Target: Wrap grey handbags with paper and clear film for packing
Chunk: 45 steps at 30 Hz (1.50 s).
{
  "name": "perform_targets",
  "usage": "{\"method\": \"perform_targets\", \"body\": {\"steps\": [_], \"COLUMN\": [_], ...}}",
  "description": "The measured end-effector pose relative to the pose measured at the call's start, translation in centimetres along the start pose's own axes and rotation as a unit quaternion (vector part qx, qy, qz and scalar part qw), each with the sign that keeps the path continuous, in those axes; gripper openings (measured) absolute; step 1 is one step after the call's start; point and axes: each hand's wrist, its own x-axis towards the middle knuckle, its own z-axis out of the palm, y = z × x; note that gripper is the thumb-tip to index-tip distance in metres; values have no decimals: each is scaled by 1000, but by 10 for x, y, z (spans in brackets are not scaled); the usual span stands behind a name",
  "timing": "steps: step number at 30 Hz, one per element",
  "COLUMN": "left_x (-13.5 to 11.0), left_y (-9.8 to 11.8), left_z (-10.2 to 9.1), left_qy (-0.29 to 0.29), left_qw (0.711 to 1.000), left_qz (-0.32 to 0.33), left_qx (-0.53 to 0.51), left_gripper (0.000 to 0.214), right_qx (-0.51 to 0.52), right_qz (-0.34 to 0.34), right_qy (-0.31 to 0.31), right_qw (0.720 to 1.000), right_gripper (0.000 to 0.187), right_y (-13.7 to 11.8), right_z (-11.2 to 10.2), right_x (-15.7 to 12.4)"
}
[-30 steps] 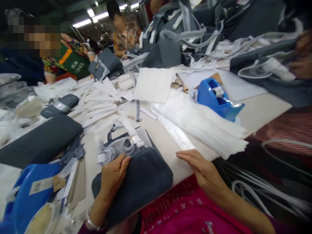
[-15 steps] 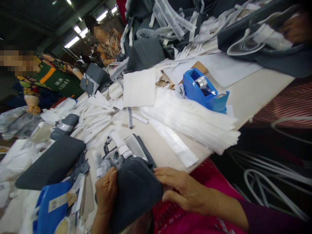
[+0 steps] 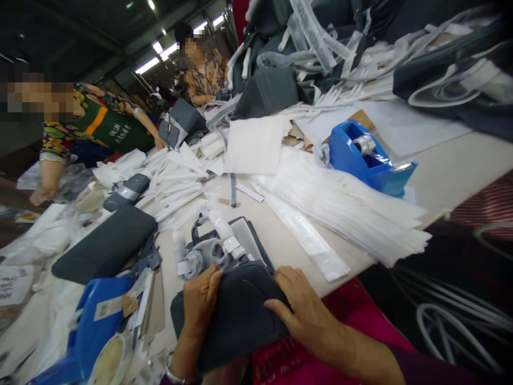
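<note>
A dark blue-grey handbag [image 3: 244, 310] is held tilted at the table's front edge. My left hand [image 3: 201, 299] is closed on its upper left edge, with the thumb on top. My right hand [image 3: 302, 302] grips the right edge, thumb on the front face and fingers round the far side, partly hidden. Behind the bag's top edge lie wrapped straps [image 3: 210, 248] in clear film and white paper bands. A pale grey panel [image 3: 246, 238] with a dark border stands up beside them.
White foam sheets [image 3: 336, 198] and a blue tape dispenser [image 3: 368, 158] lie to the right. Another blue dispenser [image 3: 102, 326] and a dark flat bag [image 3: 106, 243] are at left. Bags are heaped at the back [image 3: 276, 88]. A co-worker [image 3: 116, 120] stands across the table.
My right hand has closed further round the bag's right edge, its thumb now on the front face. The view has shifted left. A hand at the far upper right is out of sight.
</note>
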Motion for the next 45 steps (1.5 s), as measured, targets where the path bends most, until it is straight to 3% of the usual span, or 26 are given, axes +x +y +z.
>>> {"method": "perform_targets", "body": {"steps": [2, 4, 9, 11, 14, 19, 22, 25, 27, 29, 31, 34, 36, 40, 45], "left_x": [0, -1, -4, -4, 0, 5, 6, 4, 0, -3, -3, 12, 33, 74, 84], "left_y": [0, 1, 6, 7, 8, 12, 15, 14, 12, 11, 9, 4, -1, -17, -29], "left_z": [1, 1, 2, 3, 3, 5, 7, 9, 8, 5, -2, -17, -23, -15, 3], "left_qy": [-3, -2, -21, -31, -38, -16, -12, -14, -7, 24, 80, 154, 136, 28, 22], "left_qw": [1000, 1000, 999, 997, 994, 986, 984, 985, 987, 989, 989, 978, 981, 980, 946], "left_qz": [6, 4, -32, -44, -79, -142, -152, -152, -147, -139, -126, -116, -133, -194, -321], "left_qx": [13, 22, 38, 52, 70, 87, 90, 85, 68, 32, -25, -80, -48, 17, 49], "left_gripper": [44, 47, 54, 55, 58, 63, 65, 62, 53, 37, 23, 31, 36, 32, 39], "right_qx": [7, 4, -71, -83, -100, -172, -277, -352, -346, -335, -336, -331, -322, -299, -284], "right_qz": [15, -4, -2, 30, 87, 92, 35, -120, -222, -278, -287, -281, -280, -275, -268], "right_qy": [94, 137, 168, 154, 84, 11, 42, 128, 114, 78, 68, 59, 50, 48, 54], "right_qw": [995, 991, 983, 984, 988, 981, 959, 920, 904, 897, 894, 899, 903, 913, 919], "right_gripper": [33, 48, 32, 33, 34, 34, 30, 28, 29, 27, 26, 22, 20, 21, 22], "right_y": [-3, -7, -17, -19, -20, -10, -12, -24, -30, -30, -25, -17, -16, -16, -13], "right_z": [12, 23, 48, 50, 43, 33, 37, 51, 64, 76, 83, 85, 84, 83, 87], "right_x": [1, 8, 29, 35, 48, 74, 74, 67, 63, 64, 68, 72, 73, 73, 74]}}
